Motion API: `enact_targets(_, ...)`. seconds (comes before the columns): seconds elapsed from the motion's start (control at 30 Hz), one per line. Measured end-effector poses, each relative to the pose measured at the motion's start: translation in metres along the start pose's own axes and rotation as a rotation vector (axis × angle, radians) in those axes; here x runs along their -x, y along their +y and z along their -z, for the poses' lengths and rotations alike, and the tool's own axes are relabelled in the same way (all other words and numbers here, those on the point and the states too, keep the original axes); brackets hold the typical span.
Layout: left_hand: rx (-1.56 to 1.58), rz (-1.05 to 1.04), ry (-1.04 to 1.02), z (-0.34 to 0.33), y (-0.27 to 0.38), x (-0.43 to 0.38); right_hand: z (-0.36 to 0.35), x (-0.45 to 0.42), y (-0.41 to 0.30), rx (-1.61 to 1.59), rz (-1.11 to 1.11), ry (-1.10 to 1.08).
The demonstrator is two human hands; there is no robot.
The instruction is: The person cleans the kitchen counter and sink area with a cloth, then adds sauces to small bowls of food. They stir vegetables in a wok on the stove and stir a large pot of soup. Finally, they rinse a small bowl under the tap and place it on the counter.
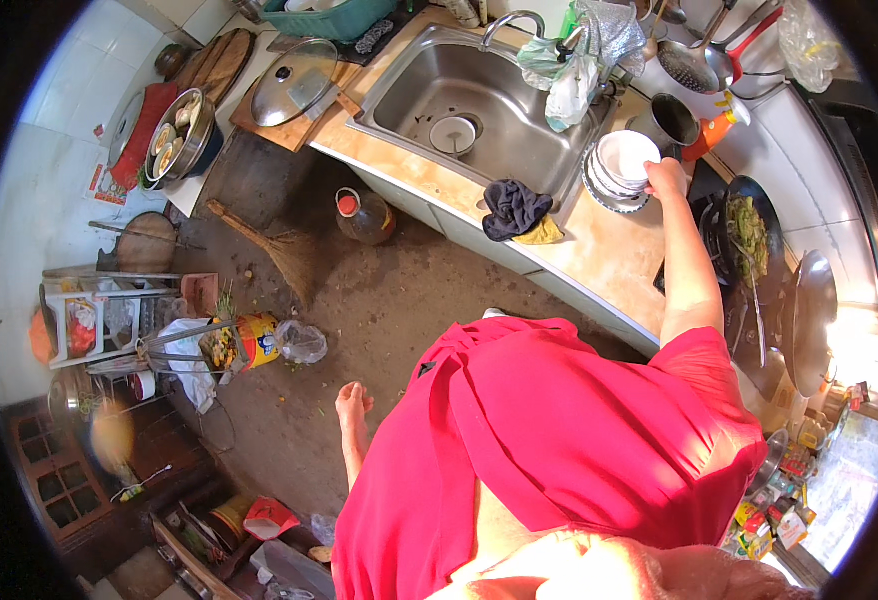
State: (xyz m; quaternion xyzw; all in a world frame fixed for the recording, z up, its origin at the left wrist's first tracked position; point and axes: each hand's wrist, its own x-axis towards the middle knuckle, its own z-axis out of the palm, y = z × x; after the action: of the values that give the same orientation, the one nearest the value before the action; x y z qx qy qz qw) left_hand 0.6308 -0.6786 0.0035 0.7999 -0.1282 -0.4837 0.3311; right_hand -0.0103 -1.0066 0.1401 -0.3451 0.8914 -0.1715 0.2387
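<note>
My right hand (665,178) reaches out over the counter and grips the rim of a white bowl (626,154), the top one of a stack of bowls. Beneath them lies a plate with a patterned rim (616,201), beside the steel sink. My left hand (353,400) hangs low by my side over the floor, its fingers loosely curled, and nothing shows in it. A small white bowl (453,135) rests in the sink (499,90) by the drain. Right of my forearm, a wok (755,196) holds cooked green food and a metal utensil (757,307).
A dark cloth (515,208) and a yellow cloth (541,231) lie on the counter's front edge. Behind the stack stands a dark metal pot (673,120). On the floor are a large bottle with a red cap (365,217) and a straw broom (289,259).
</note>
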Motion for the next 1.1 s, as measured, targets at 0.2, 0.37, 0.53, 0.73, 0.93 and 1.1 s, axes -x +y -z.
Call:
enact_targets(0.2,0.000,-0.049,0.006,-0.012,0.021,0.010,0.026,0.019,-0.046,0.356,0.400,0.223)
enact_targets(0.37,0.021,-0.161,-0.026,-0.024,0.041,0.003,0.041,0.052,-0.122,0.490,0.727,0.334)
enact_targets(0.53,-0.039,-0.248,-0.082,-0.057,0.090,0.020,0.035,0.032,-0.153,0.647,1.011,0.397)
enact_targets(0.73,-0.006,-0.394,-0.169,-0.093,0.133,0.046,0.004,0.103,-0.176,0.541,1.085,0.211)
enact_targets(0.93,-0.097,-0.646,-0.206,-0.145,0.159,0.071,-0.069,0.197,-0.153,0.165,1.291,-0.335)
enact_targets(1.1,0.232,-0.405,-0.551,-0.135,0.169,0.109,-0.119,0.248,-0.133,-0.056,1.217,-0.787)
